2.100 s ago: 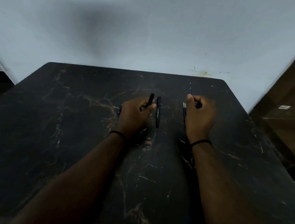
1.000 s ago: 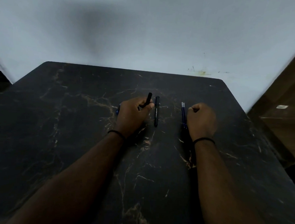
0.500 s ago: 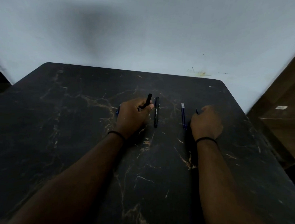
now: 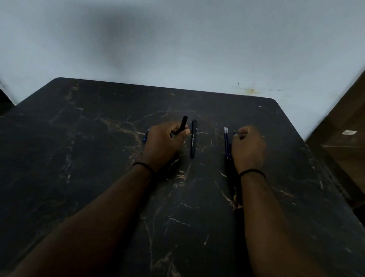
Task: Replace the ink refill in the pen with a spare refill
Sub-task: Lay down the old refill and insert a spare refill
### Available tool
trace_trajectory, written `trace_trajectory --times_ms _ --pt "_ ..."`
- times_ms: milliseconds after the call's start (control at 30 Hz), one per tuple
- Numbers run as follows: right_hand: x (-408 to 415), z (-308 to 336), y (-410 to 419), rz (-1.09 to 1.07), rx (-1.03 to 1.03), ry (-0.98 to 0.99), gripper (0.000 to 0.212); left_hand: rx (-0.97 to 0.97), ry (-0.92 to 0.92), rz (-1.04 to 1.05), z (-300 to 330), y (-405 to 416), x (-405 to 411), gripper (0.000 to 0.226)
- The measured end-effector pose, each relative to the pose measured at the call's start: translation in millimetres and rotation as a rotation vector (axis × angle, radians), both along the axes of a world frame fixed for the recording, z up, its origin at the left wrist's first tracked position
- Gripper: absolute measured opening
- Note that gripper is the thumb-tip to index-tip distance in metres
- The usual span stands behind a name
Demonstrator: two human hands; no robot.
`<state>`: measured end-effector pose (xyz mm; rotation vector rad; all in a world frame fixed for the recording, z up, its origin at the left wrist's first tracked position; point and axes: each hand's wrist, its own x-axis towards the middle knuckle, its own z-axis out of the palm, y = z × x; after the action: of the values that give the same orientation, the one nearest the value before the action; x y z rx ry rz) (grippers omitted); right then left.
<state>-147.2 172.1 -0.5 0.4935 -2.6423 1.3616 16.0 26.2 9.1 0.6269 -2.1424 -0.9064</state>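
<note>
Seen from above, looking down over two bare forearms stretched across a dark marble-patterned table (image 4: 92,176), toward its far edge, which meets a pale wall (image 4: 181,44). Thin black band on each wrist.

Left hand (image 4: 162,143), back facing up, resting on the table near the middle of the far half, fingers curled round a black pen barrel (image 4: 183,124) that pokes up and away from between thumb and forefinger. Something small and blue (image 4: 145,137) peeking out at the hand's left side; too hidden to identify.

Just right of that hand, a second black pen (image 4: 193,138) lying flat, apart from the fingers, pointing toward the far edge.

Further right, two blue spare refills (image 4: 227,143) lying side by side, parallel to the pen, just beside the right hand (image 4: 249,148). That hand closed into a loose fist, knuckles up, a thin dark tip (image 4: 234,132) showing at the finger side, apparently pinched; what it belongs to cannot be made out.

Brown wooden furniture (image 4: 349,135) beyond the table's right edge.
</note>
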Motion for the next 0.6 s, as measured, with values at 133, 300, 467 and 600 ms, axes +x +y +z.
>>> trace_trajectory --times_ms 133,300,467,600 --pt "-1 1 0 -0.013 0.018 0.013 0.013 -0.011 0.013 0.003 -1 -1 0 0.018" --pt "-2 2 3 -0.01 0.022 0.004 0.014 -0.003 0.016 0.004 -2 -1 0 0.017" --pt "0 5 4 -0.027 0.062 0.031 0.017 -0.01 0.015 -0.003 0 -1 1 0.017" --pt "3 13 3 -0.029 0.114 0.064 0.016 -0.011 0.019 -0.001 0 0 1 0.014"
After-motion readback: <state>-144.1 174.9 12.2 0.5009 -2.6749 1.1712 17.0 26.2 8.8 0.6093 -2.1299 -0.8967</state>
